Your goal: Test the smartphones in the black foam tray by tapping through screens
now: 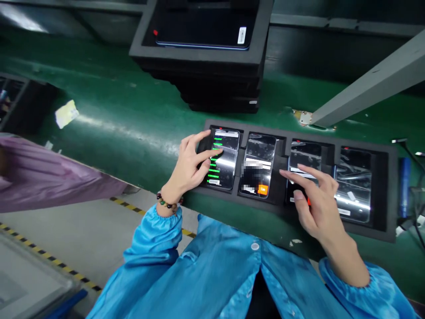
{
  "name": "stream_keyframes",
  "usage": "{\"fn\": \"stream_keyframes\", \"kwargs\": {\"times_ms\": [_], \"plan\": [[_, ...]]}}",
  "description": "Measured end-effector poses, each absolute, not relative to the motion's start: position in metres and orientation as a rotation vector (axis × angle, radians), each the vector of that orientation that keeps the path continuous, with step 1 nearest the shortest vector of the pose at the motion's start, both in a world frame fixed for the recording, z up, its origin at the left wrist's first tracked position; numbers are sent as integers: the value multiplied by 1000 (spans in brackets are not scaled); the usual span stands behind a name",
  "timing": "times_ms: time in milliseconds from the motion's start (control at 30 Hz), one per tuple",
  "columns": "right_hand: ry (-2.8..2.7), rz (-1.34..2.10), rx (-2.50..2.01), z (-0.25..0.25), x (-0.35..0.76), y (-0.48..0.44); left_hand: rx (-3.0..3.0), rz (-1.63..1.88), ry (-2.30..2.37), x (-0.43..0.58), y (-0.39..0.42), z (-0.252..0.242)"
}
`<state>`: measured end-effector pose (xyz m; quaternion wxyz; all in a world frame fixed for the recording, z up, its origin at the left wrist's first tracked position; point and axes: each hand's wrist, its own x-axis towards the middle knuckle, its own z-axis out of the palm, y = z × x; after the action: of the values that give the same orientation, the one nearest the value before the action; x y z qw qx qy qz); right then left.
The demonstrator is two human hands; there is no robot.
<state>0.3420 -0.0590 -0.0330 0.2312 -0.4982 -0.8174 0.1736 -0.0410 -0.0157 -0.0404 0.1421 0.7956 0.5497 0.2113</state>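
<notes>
Several smartphones lie in the cut-outs of a black foam tray (392, 195). Over the leftmost phone (229, 155), whose screen shows green lines, my left hand (192, 164) reaches with its index finger at the glass; the fingers are apart and hold nothing. The second phone (259, 150) shows a white band and an orange patch. My right hand (317, 199) hovers over the third phone (305, 153), fingers spread, partly hiding its lit screen. At the right end, the fourth phone (353, 181) has a dark, reflective screen with a small white label.
A stack of black foam trays (199, 57) with a large dark device (206, 26) on top stands behind. A grey metal post (365, 84) slants at right, near a blue pen-like object (404, 186) and cables (416, 217). Another person's pink sleeve (59, 173) is at left.
</notes>
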Motion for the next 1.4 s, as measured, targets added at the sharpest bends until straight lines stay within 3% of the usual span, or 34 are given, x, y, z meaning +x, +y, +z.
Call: {"fn": "stream_keyframes", "kwargs": {"times_ms": [600, 767, 1100, 1400], "plan": [[-2191, 503, -1371, -35, 343, -58, 2253, 677, 1627, -45, -27, -48], [-2165, 503, -1374, -35, 342, -59, 2362, 828, 1419, -48, -30, -47], [-1902, 251, -1673, -35, 353, -63, 2371, 869, 1351, -49, -30, -44], [-2025, 242, -1624, -35, 339, -57, 2299, 866, 1478, -39, -35, -40]]}}
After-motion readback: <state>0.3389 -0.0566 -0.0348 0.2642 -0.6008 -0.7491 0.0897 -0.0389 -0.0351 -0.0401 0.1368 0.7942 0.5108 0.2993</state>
